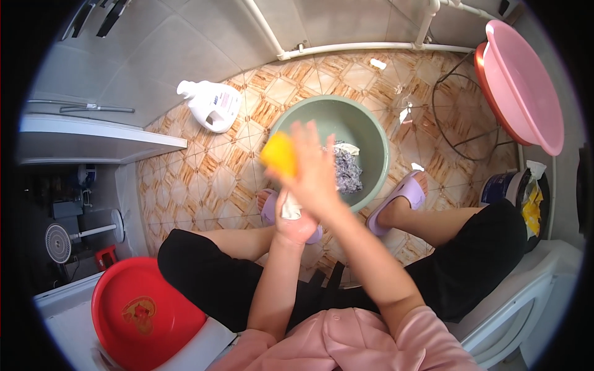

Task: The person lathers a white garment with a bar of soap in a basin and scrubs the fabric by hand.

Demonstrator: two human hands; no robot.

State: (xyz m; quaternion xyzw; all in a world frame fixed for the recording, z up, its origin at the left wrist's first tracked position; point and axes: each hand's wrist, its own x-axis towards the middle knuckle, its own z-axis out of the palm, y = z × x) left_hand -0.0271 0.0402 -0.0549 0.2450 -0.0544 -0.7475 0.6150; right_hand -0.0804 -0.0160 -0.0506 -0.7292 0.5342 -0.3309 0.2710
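Observation:
Over the left side of a green basin (382, 145), my right hand (314, 167) is smeared by motion, its fingers pointing away from me. A bright yellow block (278, 154) that looks like a soap bar is at its thumb side, gripped by that hand. Just below, my left hand (298, 227) is closed around a white cloth (291, 207); its fingers are mostly hidden behind the right hand. Inside the basin lies a bunched grey-purple patterned cloth (348, 172) with a whitish piece at its top.
On the tiled floor at the far left stands a white detergent jug (213, 108). A red basin (124, 297) sits near left. Pink basin (523, 86) and wire stand (436, 117) are far right; a bin (537, 191) is beside my right knee. White pipes (359, 46) run along the wall.

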